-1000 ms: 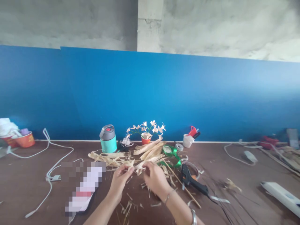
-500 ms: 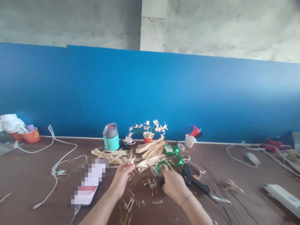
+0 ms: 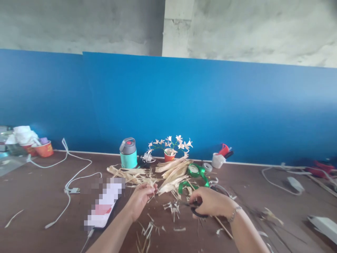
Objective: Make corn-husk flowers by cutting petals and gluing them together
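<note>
My left hand is closed in a pinch on a small piece of pale dried husk. To its right, my right hand holds scissors by their black handles. The blades point left, blurred and hard to make out. Behind both hands lies a pile of dried husks. A roll of green ribbon sits at the pile's right end, its loose length curling forward. White flowers on green stems stand in a small orange cup. A thin stick runs beneath my right hand.
Husk scraps litter the table before me. A phone lies left, with white cables beyond. Along the blue partition stand a turquoise flask, a white cup of tools and orange cups.
My right hand has moved right, away from my left hand, taking the scissors along. It now covers the black glue gun seen before. The view has shifted slightly left.
</note>
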Action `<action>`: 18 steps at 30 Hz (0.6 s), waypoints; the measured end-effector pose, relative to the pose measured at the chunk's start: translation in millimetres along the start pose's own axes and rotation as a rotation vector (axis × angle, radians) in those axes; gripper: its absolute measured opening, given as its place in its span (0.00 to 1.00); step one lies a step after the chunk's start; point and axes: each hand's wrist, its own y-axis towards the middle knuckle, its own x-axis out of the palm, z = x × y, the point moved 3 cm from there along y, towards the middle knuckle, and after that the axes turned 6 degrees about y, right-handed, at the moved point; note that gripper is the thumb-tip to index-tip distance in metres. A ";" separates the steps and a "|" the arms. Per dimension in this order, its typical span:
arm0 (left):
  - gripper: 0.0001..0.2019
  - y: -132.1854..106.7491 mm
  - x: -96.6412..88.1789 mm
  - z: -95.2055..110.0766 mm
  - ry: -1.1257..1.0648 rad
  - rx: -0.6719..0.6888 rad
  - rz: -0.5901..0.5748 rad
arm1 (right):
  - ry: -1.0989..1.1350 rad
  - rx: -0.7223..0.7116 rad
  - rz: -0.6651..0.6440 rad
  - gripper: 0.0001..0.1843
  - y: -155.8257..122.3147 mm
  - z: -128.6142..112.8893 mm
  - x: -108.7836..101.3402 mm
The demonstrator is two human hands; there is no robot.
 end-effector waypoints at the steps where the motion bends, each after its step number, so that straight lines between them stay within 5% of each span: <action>1: 0.06 -0.4 0.7 0.3 0.011 -0.008 -0.007 | 0.039 -0.028 -0.038 0.14 0.0 -3.9 0.4; 6: 0.07 -3.6 4.0 2.2 0.092 -0.029 -0.044 | 0.211 -0.167 -0.147 0.16 4.6 -22.2 9.3; 18: 0.07 -10.1 15.8 7.6 0.272 -0.006 -0.144 | 0.236 -0.212 -0.173 0.10 13.1 -32.9 23.5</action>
